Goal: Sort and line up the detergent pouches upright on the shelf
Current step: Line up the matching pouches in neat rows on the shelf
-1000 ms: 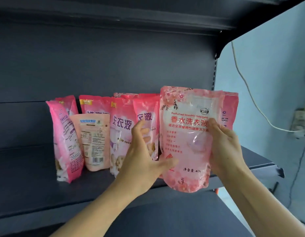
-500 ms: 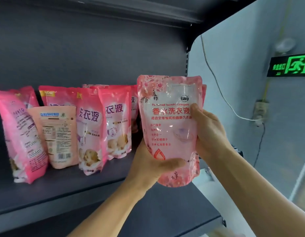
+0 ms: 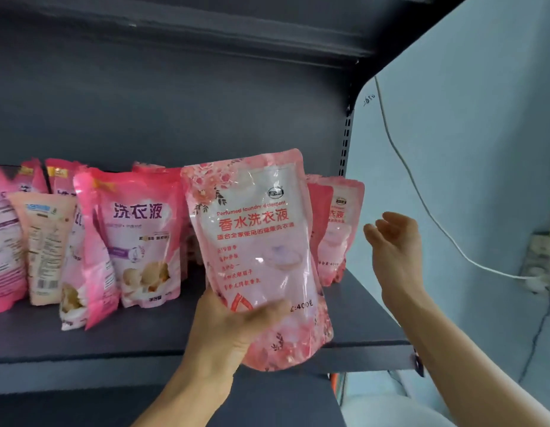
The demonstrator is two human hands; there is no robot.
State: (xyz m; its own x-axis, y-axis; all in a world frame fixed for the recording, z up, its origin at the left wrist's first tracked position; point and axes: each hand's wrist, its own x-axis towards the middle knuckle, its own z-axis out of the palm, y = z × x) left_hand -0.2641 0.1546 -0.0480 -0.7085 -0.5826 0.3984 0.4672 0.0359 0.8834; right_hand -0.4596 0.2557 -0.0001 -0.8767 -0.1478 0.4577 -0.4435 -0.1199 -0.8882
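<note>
We log one pale pink pouch (image 3: 255, 241), printed "Perfumed laundry detergent", 香水洗衣液 and 400 at the foot, held upright in front of the dark shelf (image 3: 144, 337), its lower part gripped by our left hand (image 3: 227, 328) with the thumb across the front. Behind it stand a matching pouch (image 3: 340, 232) at the shelf's right end, a brighter pink pouch (image 3: 141, 238) reading 洗衣液, and a peach pouch (image 3: 42, 248) showing a barcode. Our right hand (image 3: 394, 245) hovers apart to the right, fingers loosely spread, grasping nothing.
</note>
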